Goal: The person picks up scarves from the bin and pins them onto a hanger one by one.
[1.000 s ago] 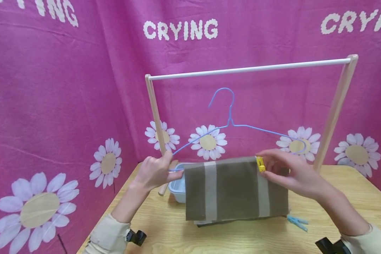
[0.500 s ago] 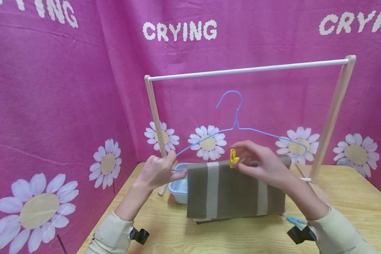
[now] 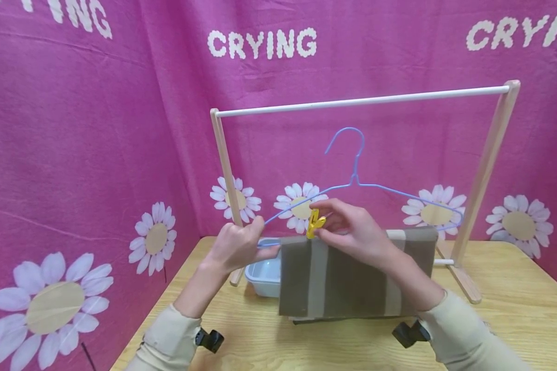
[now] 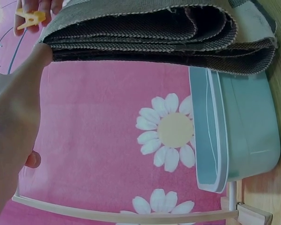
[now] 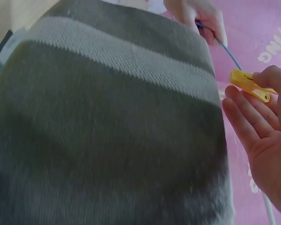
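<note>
The cloth is hanging over the lower bar of the hanger, whose hook is rising above it. At the cloth's left top corner, the left hand is holding the hanger. The right hand is sitting before the cloth's upper part, pinching the clip near its top edge, toward the left end. The tub is standing behind its left edge. The rack is standing behind the cloth, posts flanking it. The table is lying below; the curtain is hanging farthest behind.
</note>
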Available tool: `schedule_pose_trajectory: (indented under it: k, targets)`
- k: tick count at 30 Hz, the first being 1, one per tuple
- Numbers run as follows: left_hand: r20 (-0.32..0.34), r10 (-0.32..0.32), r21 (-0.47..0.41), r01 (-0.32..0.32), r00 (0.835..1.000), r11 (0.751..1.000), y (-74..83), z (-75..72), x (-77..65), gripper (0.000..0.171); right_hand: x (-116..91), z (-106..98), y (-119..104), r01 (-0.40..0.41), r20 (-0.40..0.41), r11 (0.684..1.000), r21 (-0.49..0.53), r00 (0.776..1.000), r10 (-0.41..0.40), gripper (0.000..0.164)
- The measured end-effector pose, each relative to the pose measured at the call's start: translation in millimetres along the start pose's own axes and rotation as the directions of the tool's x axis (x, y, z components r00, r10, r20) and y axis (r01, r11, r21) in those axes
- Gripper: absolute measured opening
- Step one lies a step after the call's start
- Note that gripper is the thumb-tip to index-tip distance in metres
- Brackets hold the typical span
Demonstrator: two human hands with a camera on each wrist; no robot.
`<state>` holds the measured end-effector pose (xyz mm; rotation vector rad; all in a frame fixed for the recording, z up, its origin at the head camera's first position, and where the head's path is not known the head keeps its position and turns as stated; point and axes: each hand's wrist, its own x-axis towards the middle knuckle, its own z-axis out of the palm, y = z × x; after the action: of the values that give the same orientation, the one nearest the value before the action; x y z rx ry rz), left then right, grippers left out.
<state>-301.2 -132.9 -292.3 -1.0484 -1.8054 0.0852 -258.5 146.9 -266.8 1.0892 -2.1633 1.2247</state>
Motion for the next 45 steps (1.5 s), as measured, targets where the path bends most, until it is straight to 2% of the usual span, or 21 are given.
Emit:
schedule_pose_trajectory:
  k: [9, 17, 22, 25, 30, 33, 37, 40, 45]
  targets:
    - [-0.017, 0.012, 0.031, -0.012, 1.0, 0.999, 1.8, 0.3, 3.6, 0.057, 10, 15, -4, -0.025, 0.016, 0.999, 0.023, 1.0, 0.025, 0.036]
    - [-0.034, 0.023, 0.051, -0.021, 0.999, 0.998, 0.7, -0.7, 3.8, 0.057, 17, 18, -9, -0.056, 0.019, 0.998, 0.003, 0.998, 0.056, 0.023]
    - [-0.083, 0.046, 0.07, -0.04, 0.995, 0.997, 0.9, -0.9, 5.7, 0.058, 21, 17, -9, -0.11, 0.062, 0.994, 0.016, 0.992, 0.108, 0.017]
    - [-0.111, 0.065, 0.104, -0.053, 0.992, 0.993, 1.3, -1.0, 7.7, 0.059, 22, 18, -7, -0.1, 0.079, 0.995, 0.011, 0.992, 0.098, 0.015]
    - [-0.104, 0.058, 0.097, -0.048, 0.993, 0.994, 1.0, -0.3, 10.6, 0.059, 20, 21, -5, -0.067, 0.089, 0.997, -0.039, 0.993, 0.071, 0.021]
    - [-0.085, 0.033, 0.064, -0.028, 0.996, 0.998, -1.5, 0.0, 7.9, 0.059, 16, 23, -3, -0.014, 0.081, 0.997, -0.077, 0.997, 0.02, 0.038]
    - [-0.065, 0.015, 0.061, -0.012, 0.998, 0.998, -5.8, 0.3, -0.1, 0.059, 4, 24, -3, 0.088, 0.026, 0.988, -0.125, 0.996, -0.085, 0.057]
    - [-0.052, 0.006, 0.07, -0.003, 0.999, 0.998, -9.5, 0.2, -7.7, 0.059, -7, 19, -1, 0.13, -0.013, 0.98, -0.15, 0.991, -0.133, 0.057]
    - [-0.032, -0.016, 0.085, 0.019, 0.999, 0.996, -16.2, 0.7, -19.4, 0.06, -29, 2, 7, 0.113, -0.036, 0.972, -0.204, 0.992, -0.123, 0.053]
